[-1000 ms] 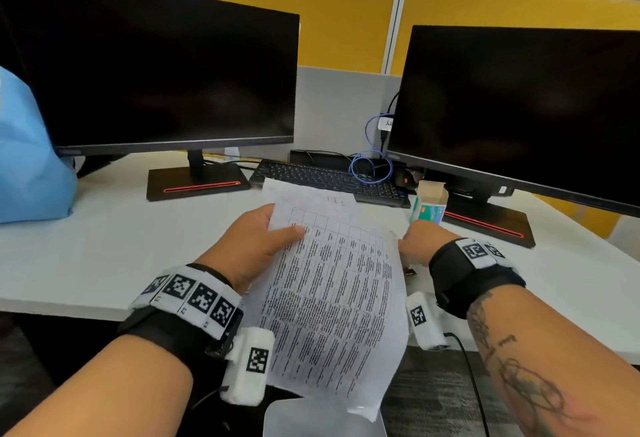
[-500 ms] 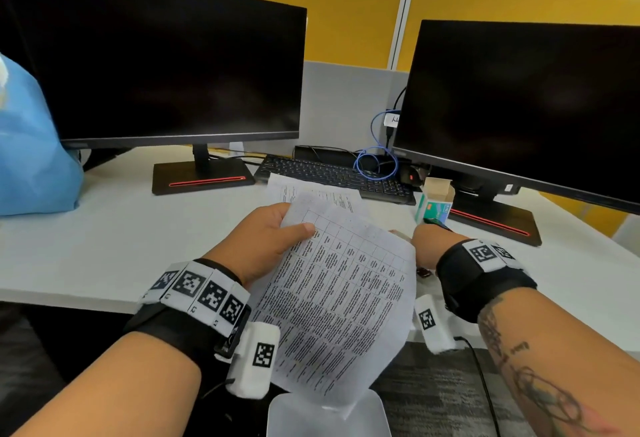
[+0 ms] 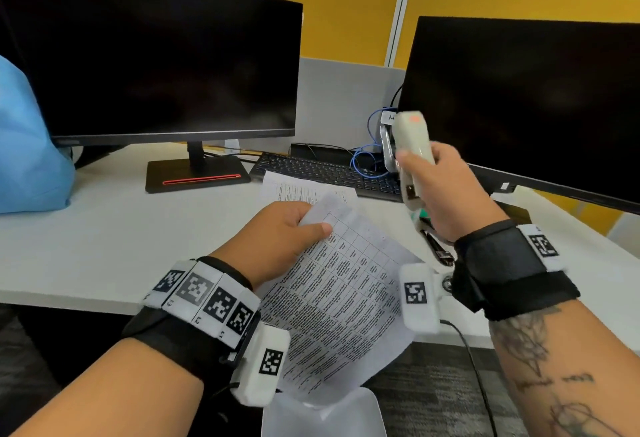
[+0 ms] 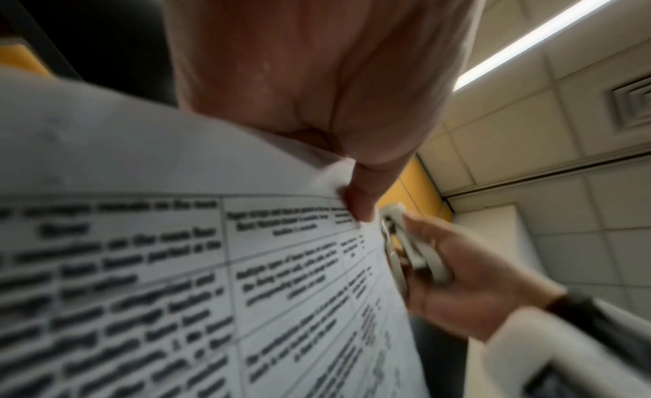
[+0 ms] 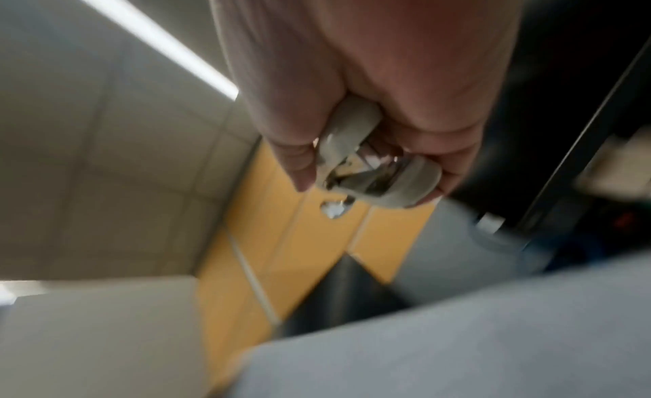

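Printed sheet, text illegible, white stapler

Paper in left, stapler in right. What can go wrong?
1. Left hand pinches the printed paper by one top corner; the rest hangs free and may swing or slip.
2. Its thumb lies on that corner, likely in the path of the stapler in the right hand.
3. The loose sheet by the keyboard may be left out.
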Demonstrator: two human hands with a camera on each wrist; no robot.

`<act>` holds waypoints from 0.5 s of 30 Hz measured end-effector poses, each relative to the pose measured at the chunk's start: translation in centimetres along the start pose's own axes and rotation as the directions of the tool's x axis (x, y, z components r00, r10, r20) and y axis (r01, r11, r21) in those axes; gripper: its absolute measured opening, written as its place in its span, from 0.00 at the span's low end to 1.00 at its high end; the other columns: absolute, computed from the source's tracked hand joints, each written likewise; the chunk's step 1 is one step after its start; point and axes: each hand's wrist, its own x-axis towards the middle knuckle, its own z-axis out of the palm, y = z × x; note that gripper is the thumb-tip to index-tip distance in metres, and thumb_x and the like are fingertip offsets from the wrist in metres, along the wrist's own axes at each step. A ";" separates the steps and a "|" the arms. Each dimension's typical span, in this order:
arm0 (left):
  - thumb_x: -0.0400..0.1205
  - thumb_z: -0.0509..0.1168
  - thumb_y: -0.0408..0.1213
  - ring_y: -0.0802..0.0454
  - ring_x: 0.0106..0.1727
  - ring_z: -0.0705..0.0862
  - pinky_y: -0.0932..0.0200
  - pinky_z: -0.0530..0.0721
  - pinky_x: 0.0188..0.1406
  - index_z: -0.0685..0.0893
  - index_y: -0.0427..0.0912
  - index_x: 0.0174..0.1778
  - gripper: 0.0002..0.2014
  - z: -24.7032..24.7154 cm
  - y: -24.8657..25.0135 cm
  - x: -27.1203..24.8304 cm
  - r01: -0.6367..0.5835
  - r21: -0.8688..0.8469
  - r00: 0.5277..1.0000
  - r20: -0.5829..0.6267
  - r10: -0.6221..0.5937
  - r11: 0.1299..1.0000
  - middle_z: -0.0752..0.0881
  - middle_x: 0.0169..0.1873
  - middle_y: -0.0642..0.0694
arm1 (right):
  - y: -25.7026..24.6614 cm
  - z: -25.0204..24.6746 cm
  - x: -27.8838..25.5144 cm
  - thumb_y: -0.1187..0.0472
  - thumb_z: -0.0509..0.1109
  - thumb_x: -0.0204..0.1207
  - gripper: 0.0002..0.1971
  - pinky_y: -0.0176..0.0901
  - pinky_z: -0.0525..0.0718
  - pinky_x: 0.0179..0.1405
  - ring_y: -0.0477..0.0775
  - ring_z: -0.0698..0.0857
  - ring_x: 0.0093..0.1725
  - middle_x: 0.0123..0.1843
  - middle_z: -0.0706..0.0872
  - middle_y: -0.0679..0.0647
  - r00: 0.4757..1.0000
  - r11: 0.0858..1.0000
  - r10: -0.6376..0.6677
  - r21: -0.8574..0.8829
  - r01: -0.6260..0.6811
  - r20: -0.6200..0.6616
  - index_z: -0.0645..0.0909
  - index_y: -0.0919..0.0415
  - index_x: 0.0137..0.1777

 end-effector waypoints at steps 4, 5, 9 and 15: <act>0.85 0.63 0.45 0.48 0.43 0.91 0.41 0.88 0.51 0.87 0.45 0.50 0.10 1.7 0.9 -0.2 -0.055 0.123 0.998 -0.011 0.057 0.991 0.92 0.42 0.47 | -2.4 2.5 -3.6 0.42 0.68 0.79 0.20 0.44 0.79 0.44 0.50 0.80 0.54 0.57 0.83 0.52 1.000 0.929 -0.004 0.369 0.005 -0.005 0.79 0.54 0.63; 0.85 0.63 0.46 0.48 0.43 0.90 0.42 0.88 0.50 0.86 0.45 0.50 0.10 2.1 1.0 -0.2 -0.073 0.161 0.997 -0.022 0.077 0.984 0.91 0.42 0.47 | -2.5 2.9 -4.6 0.42 0.67 0.79 0.17 0.44 0.81 0.45 0.48 0.81 0.54 0.55 0.84 0.49 1.000 0.911 0.005 0.412 0.008 -0.031 0.79 0.51 0.60; 0.85 0.63 0.47 0.51 0.41 0.87 0.47 0.87 0.46 0.85 0.47 0.44 0.10 3.0 1.3 -0.8 -0.119 0.259 0.990 -0.039 0.133 0.958 0.89 0.39 0.49 | -1.8 3.5 -6.7 0.36 0.67 0.75 0.18 0.44 0.82 0.51 0.41 0.84 0.51 0.49 0.86 0.42 0.971 0.909 -0.077 0.385 0.161 -0.225 0.80 0.47 0.56; 0.84 0.63 0.48 0.48 0.34 0.83 0.47 0.84 0.40 0.84 0.44 0.42 0.12 3.6 2.0 -1.3 -0.194 0.301 0.979 -0.003 0.204 0.934 0.87 0.34 0.46 | -1.5 3.4 -6.8 0.33 0.65 0.68 0.23 0.46 0.84 0.53 0.43 0.86 0.51 0.47 0.87 0.42 0.972 0.917 -0.084 0.365 0.163 -0.221 0.82 0.48 0.54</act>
